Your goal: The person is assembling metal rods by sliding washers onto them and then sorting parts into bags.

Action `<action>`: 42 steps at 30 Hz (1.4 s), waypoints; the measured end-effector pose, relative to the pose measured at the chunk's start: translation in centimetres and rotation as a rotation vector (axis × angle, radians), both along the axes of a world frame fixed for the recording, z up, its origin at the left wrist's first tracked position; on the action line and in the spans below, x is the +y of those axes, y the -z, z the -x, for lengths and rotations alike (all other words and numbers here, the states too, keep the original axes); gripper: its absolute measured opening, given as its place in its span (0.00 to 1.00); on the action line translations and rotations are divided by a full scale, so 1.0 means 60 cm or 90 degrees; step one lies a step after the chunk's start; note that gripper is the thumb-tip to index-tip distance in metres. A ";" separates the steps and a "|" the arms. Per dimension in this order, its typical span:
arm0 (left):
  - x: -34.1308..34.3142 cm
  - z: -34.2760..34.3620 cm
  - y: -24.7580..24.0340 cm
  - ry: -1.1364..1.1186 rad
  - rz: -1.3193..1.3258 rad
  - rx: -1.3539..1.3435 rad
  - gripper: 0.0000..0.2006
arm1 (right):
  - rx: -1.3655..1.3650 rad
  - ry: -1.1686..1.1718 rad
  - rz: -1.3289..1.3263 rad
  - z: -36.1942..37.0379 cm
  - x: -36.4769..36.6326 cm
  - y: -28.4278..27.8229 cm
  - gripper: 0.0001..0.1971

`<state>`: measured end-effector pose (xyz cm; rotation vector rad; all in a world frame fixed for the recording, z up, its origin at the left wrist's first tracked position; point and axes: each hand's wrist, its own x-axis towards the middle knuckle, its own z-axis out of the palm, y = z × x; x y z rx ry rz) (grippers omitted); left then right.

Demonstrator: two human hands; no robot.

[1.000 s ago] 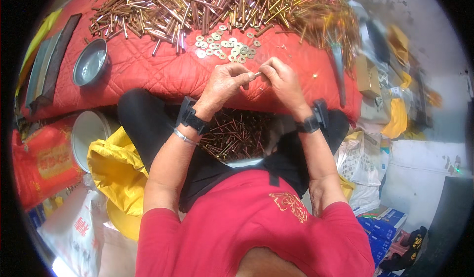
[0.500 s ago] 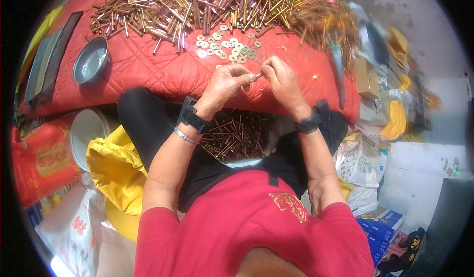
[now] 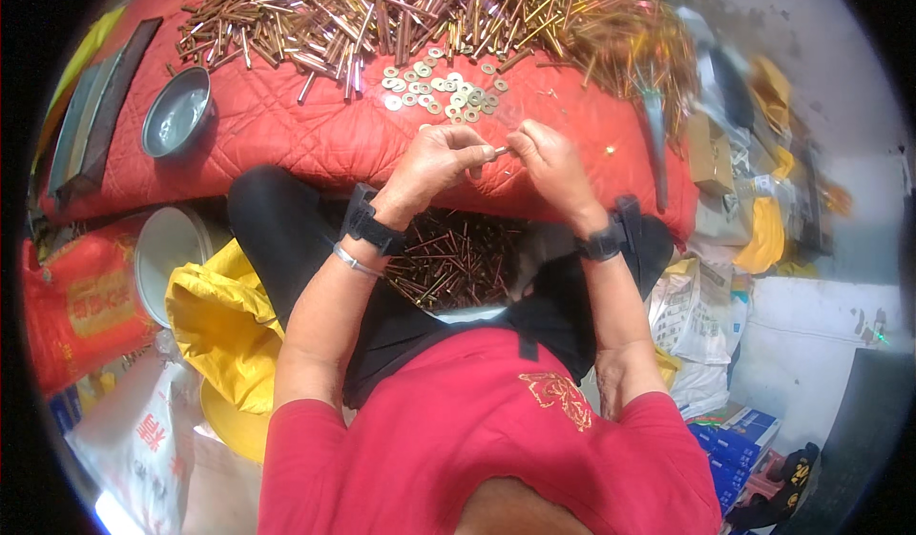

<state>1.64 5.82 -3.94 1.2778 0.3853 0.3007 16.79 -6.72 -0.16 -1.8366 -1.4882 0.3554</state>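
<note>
My left hand point(image 3: 434, 165) pinches a short, thin metal rod point(image 3: 501, 152) between thumb and fingertips, above the near edge of the red quilted cover. At the rod's other end, my right hand point(image 3: 555, 171) has its thumb and forefinger closed on the tip. Whether the piece is threaded is too small to tell. Just beyond the hands lie several loose flat washers point(image 3: 423, 88) on the cover. Behind them spreads a large heap of brassy metal rods or tubes point(image 3: 382, 15). Below my wrists, between my legs, a container holds more long metal pieces point(image 3: 448, 258).
A grey metal bowl point(image 3: 176, 115) rests on the red quilted cover point(image 3: 286, 144) at left, beside a long dark-edged bar or box point(image 3: 105, 115). Yellow cloth point(image 3: 224, 320) and a red sack point(image 3: 91, 306) lie lower left. Cartons point(image 3: 708, 149) and bags crowd the right side.
My right hand has shifted slightly right and turned a little, and more of the metal rod shows between my fingertips. My left hand stays almost in place.
</note>
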 end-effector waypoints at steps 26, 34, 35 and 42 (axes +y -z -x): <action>0.014 0.002 0.018 -0.057 0.110 0.020 0.07 | -0.048 0.088 -0.044 -0.035 -0.007 0.048 0.08; 0.013 -0.004 0.017 -0.084 0.083 0.054 0.07 | -0.180 0.017 -0.054 -0.032 0.028 0.075 0.07; 0.013 -0.005 0.016 -0.085 0.076 0.066 0.08 | -0.217 0.021 -0.037 -0.036 0.029 0.076 0.07; 0.003 0.002 -0.002 -0.043 0.062 0.115 0.09 | 0.132 0.056 0.008 -0.044 0.007 0.050 0.06</action>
